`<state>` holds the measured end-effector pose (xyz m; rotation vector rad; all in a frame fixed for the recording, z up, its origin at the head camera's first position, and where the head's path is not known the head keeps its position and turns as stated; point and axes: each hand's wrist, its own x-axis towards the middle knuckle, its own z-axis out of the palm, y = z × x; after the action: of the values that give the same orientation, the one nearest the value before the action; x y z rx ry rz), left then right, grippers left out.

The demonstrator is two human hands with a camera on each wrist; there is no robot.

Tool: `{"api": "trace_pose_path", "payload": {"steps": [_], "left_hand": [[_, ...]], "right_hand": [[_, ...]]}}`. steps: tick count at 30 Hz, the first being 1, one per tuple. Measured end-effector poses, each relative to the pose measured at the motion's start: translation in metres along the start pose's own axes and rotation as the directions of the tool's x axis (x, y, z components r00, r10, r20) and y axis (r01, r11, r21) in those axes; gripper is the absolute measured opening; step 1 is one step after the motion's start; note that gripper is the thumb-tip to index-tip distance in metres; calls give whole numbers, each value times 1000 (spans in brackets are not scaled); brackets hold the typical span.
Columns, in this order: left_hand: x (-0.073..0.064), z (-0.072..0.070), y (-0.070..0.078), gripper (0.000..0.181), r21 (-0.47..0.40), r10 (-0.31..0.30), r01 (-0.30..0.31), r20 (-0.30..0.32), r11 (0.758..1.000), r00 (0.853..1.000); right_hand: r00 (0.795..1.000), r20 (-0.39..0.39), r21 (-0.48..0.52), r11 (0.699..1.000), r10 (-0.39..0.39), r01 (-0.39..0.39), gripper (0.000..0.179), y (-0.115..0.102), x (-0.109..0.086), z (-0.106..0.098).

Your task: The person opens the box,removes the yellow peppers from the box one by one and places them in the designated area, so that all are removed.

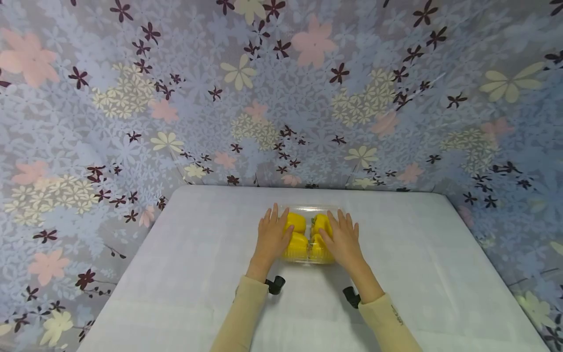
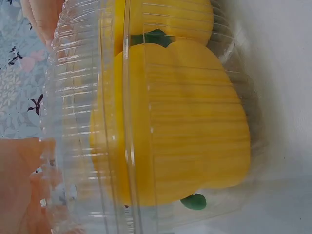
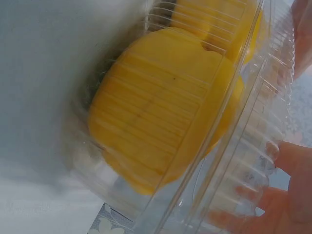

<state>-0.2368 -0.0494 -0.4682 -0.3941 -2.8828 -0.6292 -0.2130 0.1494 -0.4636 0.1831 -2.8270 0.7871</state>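
Observation:
A clear ribbed plastic container (image 1: 308, 261) with a lid stands on the white table, holding several yellow bell peppers (image 1: 297, 245). My left hand (image 1: 270, 238) lies over the left side of its lid, fingers spread and pointing away from me. Over the right side rests my right hand (image 1: 345, 241), its fingers likewise extended. In the left wrist view, a bell pepper (image 2: 190, 117) with green stem parts shows through the wall. The right wrist view shows another bell pepper (image 3: 151, 107) inside, with fingers (image 3: 292, 190) against the lid. Parts of the peppers are hidden beneath both hands.
The white-covered table (image 1: 189, 274) extends around the container. A floral-patterned backdrop (image 1: 264, 98) rises behind the table and along both sides. Small black wrist cameras, including the left one (image 1: 276, 285), stick out near the sleeves.

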Motion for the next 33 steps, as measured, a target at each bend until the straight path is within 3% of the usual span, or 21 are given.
{"api": "trace_pose_path", "payload": {"steps": [5,9,16,22,25,29,33], "left_hand": [[-2,0,-4,54,-46,-18,18,-4,999,1000],[-6,1,-11,55,-179,-71,68,-11,982,997],[-25,2,-39,57,-432,-218,190,-15,882,976],[-39,4,-61,51,-577,-313,216,-72,788,947],[-45,11,-64,53,-609,-308,241,-4,755,951],[-53,20,-62,58,-645,-223,254,131,720,966],[-59,25,-61,65,-680,-155,248,196,690,968]], "right_hand": [[1000,30,-18,1000,-1,1,62,0,3,2],[999,39,-26,1000,5,-4,61,3,1,2],[999,20,34,998,45,-46,61,17,-14,-3],[993,37,144,983,109,-113,64,37,-28,-10],[990,62,222,965,129,-139,64,46,-34,-11],[986,109,323,934,122,-152,63,54,-41,-6],[976,181,371,911,122,-182,72,58,-50,0]]}}
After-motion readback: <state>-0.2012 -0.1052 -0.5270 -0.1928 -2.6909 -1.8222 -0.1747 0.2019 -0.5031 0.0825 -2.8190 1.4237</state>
